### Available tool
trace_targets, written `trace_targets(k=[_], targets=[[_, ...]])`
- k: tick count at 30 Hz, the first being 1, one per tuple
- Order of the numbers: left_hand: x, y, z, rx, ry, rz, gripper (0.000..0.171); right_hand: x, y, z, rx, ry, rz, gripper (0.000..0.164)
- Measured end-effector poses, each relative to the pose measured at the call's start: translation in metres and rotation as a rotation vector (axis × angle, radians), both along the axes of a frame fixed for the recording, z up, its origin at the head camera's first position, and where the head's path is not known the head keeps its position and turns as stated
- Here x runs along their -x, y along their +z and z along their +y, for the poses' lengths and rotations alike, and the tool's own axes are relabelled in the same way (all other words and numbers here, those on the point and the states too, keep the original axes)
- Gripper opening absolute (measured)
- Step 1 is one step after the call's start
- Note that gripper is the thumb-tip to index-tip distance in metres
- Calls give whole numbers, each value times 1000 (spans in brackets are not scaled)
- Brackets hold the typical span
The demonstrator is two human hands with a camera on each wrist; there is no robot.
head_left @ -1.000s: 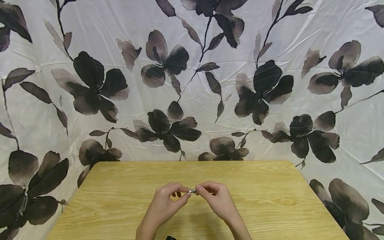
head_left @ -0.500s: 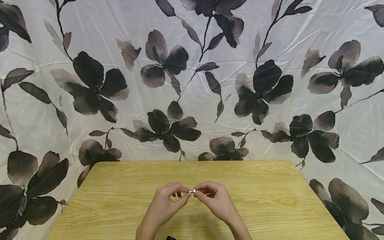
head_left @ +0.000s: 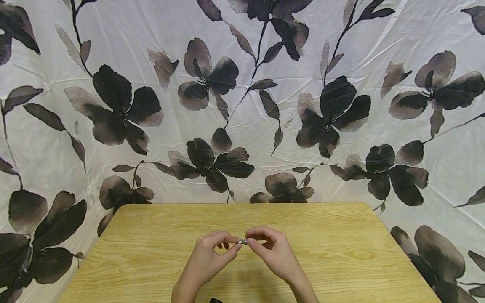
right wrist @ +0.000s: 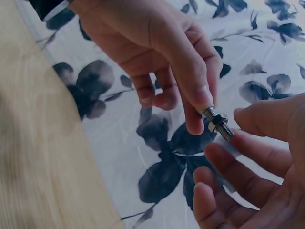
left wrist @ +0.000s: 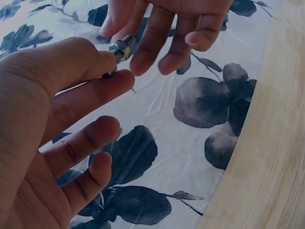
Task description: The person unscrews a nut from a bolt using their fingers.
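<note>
Over the table, my left hand (head_left: pixel 212 252) pinches a small metal bolt (right wrist: pixel 208 112) near one end between thumb and index finger; its other fingers are loosely bent. A hex nut (right wrist: pixel 218 119) sits partway along the bolt's thread, and the threaded tip sticks out past it toward my right hand (head_left: pixel 274 251). In the right wrist view, that hand's thumb and fingers stand spread around the bolt's tip, with a gap between them and the nut. The bolt's held end is hidden by the left fingertips.
A light wood table (head_left: pixel 242 219) lies beneath both hands. Behind it and at both sides hangs a white cloth (head_left: pixel 265 126) printed with dark flowers. A black band (right wrist: pixel 50 7) is on the left wrist.
The right fingers were closed at the nut half a second ago; now the index finger is lifted away and the nut shows. The left hand stays still with the bolt.
</note>
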State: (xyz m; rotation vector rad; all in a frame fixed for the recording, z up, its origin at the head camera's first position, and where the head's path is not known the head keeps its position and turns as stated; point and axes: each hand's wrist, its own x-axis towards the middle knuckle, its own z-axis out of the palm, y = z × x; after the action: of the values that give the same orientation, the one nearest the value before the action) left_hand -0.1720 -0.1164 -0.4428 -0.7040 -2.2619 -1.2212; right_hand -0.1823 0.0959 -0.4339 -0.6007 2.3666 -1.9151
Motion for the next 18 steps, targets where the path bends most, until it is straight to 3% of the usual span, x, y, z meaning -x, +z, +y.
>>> trace_targets(k=[8,18], targets=[[1,0,0,-15,-26,6,15,1,1,1,-47,18,-31,23],[1,-1,0,-28,-32,-19,21,0,0,2,-35,51,-48,21]])
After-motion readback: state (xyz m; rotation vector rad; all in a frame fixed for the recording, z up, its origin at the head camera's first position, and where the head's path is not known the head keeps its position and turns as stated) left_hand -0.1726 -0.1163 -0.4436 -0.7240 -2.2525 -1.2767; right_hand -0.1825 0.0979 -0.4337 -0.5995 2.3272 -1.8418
